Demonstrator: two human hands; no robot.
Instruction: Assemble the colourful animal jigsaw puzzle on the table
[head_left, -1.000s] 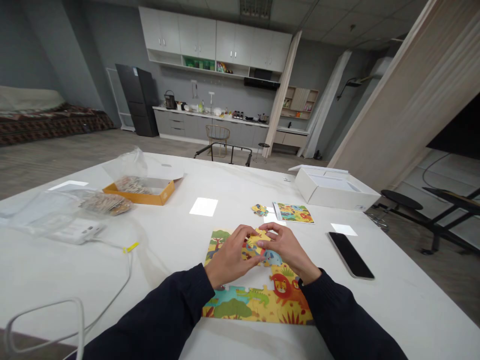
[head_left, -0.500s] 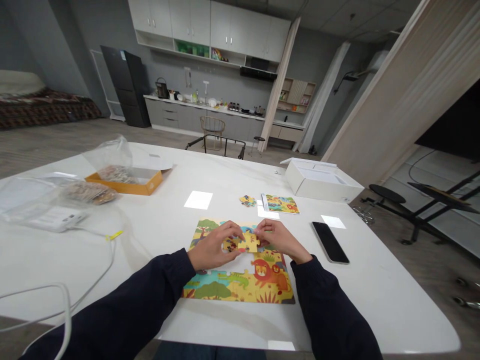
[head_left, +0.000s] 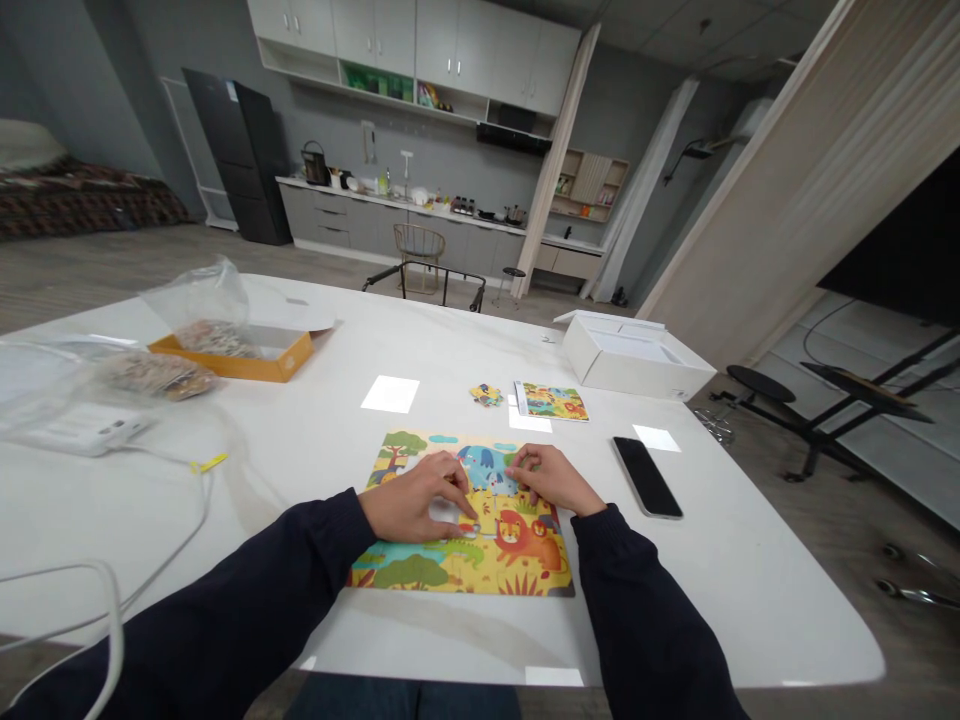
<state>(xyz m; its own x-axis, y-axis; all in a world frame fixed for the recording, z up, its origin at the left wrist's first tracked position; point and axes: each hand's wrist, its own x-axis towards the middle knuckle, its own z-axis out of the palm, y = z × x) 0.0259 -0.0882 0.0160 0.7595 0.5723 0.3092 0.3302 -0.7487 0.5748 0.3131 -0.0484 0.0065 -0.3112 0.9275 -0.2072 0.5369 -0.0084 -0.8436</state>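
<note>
A jigsaw puzzle [head_left: 420, 572] with lions, elephants and a crocodile lies flat in front of me. My left hand [head_left: 420, 498] is over its left middle, thumb and index finger closing on a yellow puzzle piece [head_left: 486, 514] set down among the others. Part of that piece and of the puzzle is hidden under the hand. My right hand [head_left: 553, 478] rests at the puzzle's upper right, near the blue elephants, its fingers loosely bent and apart, with nothing seen in them.
Beyond the puzzle lie a small pile of loose pieces [head_left: 486, 395] and a picture card [head_left: 553, 401]. A phone [head_left: 646, 477] is to the right, a white box [head_left: 634, 355] behind it. Bagged pieces [head_left: 161, 374], an orange box [head_left: 281, 362] and a white cable [head_left: 202, 510] occupy the left.
The yellow piece, held up between both hands before, now lies down in the puzzle's middle. My hands have moved apart, and the right one no longer touches the piece. The view has shifted slightly.
</note>
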